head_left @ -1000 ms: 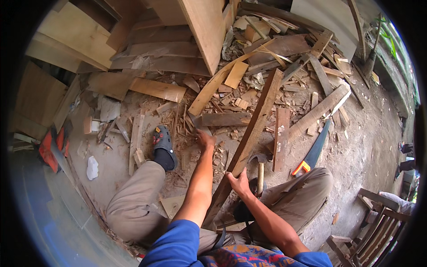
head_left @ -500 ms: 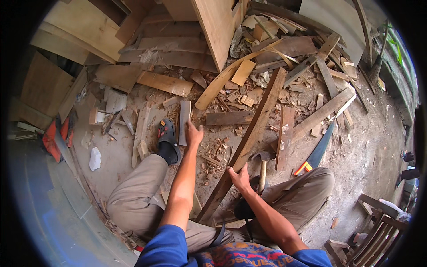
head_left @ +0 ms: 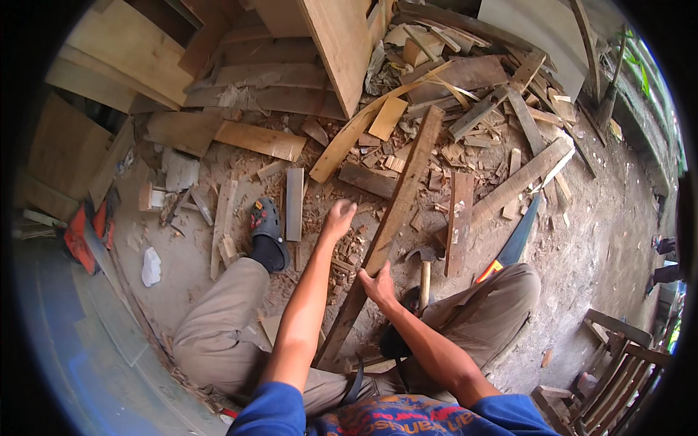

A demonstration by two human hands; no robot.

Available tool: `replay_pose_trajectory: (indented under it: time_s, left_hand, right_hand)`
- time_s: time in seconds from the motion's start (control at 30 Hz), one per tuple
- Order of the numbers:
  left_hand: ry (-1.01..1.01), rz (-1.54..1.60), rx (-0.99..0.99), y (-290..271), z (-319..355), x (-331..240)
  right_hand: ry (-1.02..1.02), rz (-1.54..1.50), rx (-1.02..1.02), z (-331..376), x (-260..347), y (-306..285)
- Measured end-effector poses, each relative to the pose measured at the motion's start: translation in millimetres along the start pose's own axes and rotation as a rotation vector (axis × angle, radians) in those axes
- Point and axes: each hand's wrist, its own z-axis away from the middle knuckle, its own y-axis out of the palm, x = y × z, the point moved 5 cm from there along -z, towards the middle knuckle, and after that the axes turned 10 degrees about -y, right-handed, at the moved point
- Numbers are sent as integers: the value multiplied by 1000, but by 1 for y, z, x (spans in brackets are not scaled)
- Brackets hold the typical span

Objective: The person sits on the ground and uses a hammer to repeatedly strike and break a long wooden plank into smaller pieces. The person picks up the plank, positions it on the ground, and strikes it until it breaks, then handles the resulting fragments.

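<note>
A long brown timber beam [head_left: 396,211] slants from between my legs up toward the scrap pile. My right hand [head_left: 376,283] grips it near its lower part, with the thumb along one edge. My left hand [head_left: 339,218] hovers over wood chips left of the beam, its fingers curled; whatever may be inside them is hidden. A short grey board [head_left: 294,204] lies beside my left shoe [head_left: 267,219]. Close to my right knee are a hammer [head_left: 424,282] with a wooden handle and a handsaw [head_left: 520,236] with a dark blade, its handle partly hidden by the knee.
A heap of scrap wood [head_left: 465,80] spreads across the far side, with an upright plywood sheet [head_left: 336,54] beside it. Another plank [head_left: 458,225] lies right of the beam. An orange bag [head_left: 87,232] sits at the left, and a slatted wooden chair [head_left: 618,370] stands near right.
My left hand has moved right, away from the short grey board toward the beam, and its fingers have curled in. My right hand keeps its hold, and the beam's top has tipped slightly left.
</note>
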Motion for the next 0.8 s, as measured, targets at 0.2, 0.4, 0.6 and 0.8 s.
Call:
replay_pose_trajectory:
  time_s: [0.2, 0.4, 0.6, 0.8]
  left_hand:
    - [-131, 133, 91, -23, 79, 80]
    - [-203, -59, 4, -19, 125, 111]
    - [-223, -251, -135, 36, 144, 92]
    - [-266, -401, -189, 51, 138, 95]
  right_hand:
    - [-39, 144, 64, -30, -12, 48]
    - [-94, 214, 170, -37, -17, 35]
    - [-217, 495, -177, -19, -27, -51]
    - [106, 696, -404, 17, -96, -109]
